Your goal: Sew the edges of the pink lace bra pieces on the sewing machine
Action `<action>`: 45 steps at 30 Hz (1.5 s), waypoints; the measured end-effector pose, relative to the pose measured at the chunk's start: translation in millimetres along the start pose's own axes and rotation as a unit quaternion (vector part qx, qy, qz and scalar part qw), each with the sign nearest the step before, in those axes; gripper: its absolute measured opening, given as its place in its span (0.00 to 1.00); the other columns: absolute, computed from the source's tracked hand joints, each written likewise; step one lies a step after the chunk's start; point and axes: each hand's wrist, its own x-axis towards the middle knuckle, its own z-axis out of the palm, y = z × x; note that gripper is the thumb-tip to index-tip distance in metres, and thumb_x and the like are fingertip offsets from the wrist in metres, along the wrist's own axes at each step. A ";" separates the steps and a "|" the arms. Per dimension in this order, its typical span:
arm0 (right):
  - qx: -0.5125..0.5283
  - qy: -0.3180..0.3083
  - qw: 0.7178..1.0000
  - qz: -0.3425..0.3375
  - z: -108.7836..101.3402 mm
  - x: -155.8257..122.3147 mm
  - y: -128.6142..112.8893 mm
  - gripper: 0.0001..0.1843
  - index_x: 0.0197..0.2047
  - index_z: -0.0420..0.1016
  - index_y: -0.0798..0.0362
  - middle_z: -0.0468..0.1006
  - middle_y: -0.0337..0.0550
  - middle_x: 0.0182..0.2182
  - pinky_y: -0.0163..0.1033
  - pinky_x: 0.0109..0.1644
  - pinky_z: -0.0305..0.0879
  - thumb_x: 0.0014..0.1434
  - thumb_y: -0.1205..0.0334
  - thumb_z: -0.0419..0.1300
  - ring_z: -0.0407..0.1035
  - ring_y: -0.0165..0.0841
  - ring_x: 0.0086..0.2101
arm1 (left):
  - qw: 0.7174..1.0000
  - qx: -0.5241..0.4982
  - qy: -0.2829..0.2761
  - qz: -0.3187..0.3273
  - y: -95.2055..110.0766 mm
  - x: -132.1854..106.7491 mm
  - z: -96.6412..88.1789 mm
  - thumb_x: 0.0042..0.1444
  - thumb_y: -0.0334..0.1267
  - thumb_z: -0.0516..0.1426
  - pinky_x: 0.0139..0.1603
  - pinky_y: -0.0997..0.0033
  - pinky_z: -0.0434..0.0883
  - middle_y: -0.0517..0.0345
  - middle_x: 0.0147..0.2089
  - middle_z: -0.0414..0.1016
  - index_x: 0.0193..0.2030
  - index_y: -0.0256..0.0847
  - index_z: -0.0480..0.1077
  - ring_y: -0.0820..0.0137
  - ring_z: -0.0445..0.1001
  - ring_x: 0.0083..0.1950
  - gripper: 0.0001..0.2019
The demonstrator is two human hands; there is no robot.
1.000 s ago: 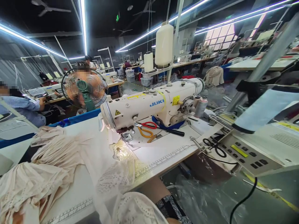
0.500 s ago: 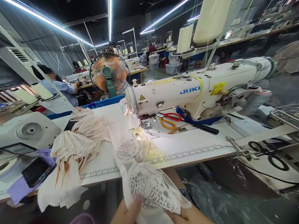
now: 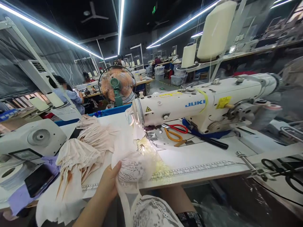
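Observation:
My left hand (image 3: 107,184) reaches up from the bottom edge and grips a white lace fabric piece (image 3: 132,168) at the table's front edge, thumb on top and fingers hidden behind the cloth. The lace runs from my lap (image 3: 151,214) up toward the needle area (image 3: 151,136) of a white JUKI sewing machine (image 3: 199,102). My right hand does not show in the frame. A pile of cream pleated fabric pieces (image 3: 82,151) lies just left of my left hand.
Orange- and red-handled scissors (image 3: 174,132) lie under the machine arm, next to a black-handled tool (image 3: 213,142). A phone (image 3: 38,179) and a tape roll (image 3: 10,173) lie at the left. A fan (image 3: 117,85) stands behind the table; people work further back. Thread cones (image 3: 215,31) stand above.
The view has swung left and slightly up. My left hand rose from the bottom edge to the lace at the table edge. My right hand, visible half a second ago, left the frame.

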 end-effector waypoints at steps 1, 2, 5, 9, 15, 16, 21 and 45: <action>-0.009 0.010 1.000 0.009 -10.0 0.0 -2.7 0.15 0.35 0.77 0.48 0.78 0.41 0.30 0.37 0.37 0.68 0.52 0.48 0.58 0.72 0.36 0.32 | 1.000 0.012 0.002 0.008 2.0 4.6 1.4 0.47 0.36 0.64 0.51 0.57 0.70 0.43 0.43 0.77 0.49 0.31 0.69 0.53 0.73 0.50 0.22; -0.018 0.032 0.999 0.024 -21.6 -0.1 -6.4 0.15 0.35 0.77 0.49 0.78 0.41 0.29 0.38 0.37 0.67 0.51 0.48 0.58 0.71 0.37 0.33 | 1.000 0.021 0.000 0.010 2.4 8.1 2.9 0.47 0.36 0.64 0.50 0.57 0.70 0.44 0.43 0.77 0.50 0.32 0.69 0.54 0.73 0.49 0.23; -0.042 0.175 0.981 0.079 -55.6 9.6 -22.2 0.19 0.41 0.72 0.52 0.76 0.47 0.37 0.41 0.43 0.64 0.58 0.49 0.48 0.69 0.38 0.37 | 0.999 0.040 -0.025 -0.015 -2.9 13.8 7.8 0.45 0.39 0.66 0.47 0.59 0.72 0.46 0.41 0.78 0.49 0.33 0.69 0.54 0.74 0.47 0.24; 0.040 0.147 0.988 0.029 -67.3 53.0 -38.3 0.20 0.44 0.66 0.53 0.70 0.47 0.42 0.39 0.40 0.62 0.57 0.47 0.49 0.66 0.31 0.30 | 0.993 0.073 -0.093 -0.030 -15.1 17.7 13.8 0.45 0.44 0.65 0.45 0.60 0.72 0.47 0.39 0.78 0.43 0.33 0.72 0.54 0.74 0.46 0.20; 0.154 0.042 0.986 0.043 -42.1 91.5 -32.7 0.19 0.25 0.59 0.51 0.58 0.30 0.16 0.31 0.19 0.53 0.52 0.43 0.51 0.56 0.25 0.16 | 0.975 0.177 -0.131 0.014 -24.9 25.4 12.5 0.46 0.48 0.63 0.43 0.62 0.70 0.49 0.36 0.78 0.41 0.34 0.74 0.55 0.74 0.44 0.20; 0.166 0.048 0.984 0.048 -41.1 91.2 -31.1 0.19 0.25 0.59 0.51 0.57 0.29 0.17 0.30 0.18 0.53 0.52 0.44 0.52 0.55 0.24 0.16 | 0.970 0.200 -0.141 0.011 -24.7 26.6 11.5 0.47 0.50 0.63 0.43 0.62 0.70 0.50 0.35 0.78 0.41 0.34 0.74 0.56 0.74 0.43 0.21; 0.198 0.057 0.975 0.084 -45.8 89.6 -27.1 0.15 0.24 0.58 0.50 0.52 0.28 0.15 0.30 0.16 0.48 0.53 0.49 0.48 0.51 0.24 0.15 | 0.914 0.348 -0.210 -0.007 -18.0 32.6 13.3 0.51 0.54 0.57 0.40 0.67 0.68 0.50 0.34 0.77 0.40 0.33 0.74 0.61 0.72 0.37 0.23; -0.127 0.203 0.970 0.042 -35.2 86.9 -34.3 0.17 0.19 0.47 0.49 0.56 0.35 0.18 0.37 0.28 0.46 0.57 0.55 0.44 0.54 0.32 0.23 | 0.961 0.248 -0.117 -0.020 -35.0 2.3 37.1 0.44 0.50 0.61 0.42 0.64 0.67 0.50 0.32 0.76 0.35 0.32 0.72 0.60 0.73 0.39 0.20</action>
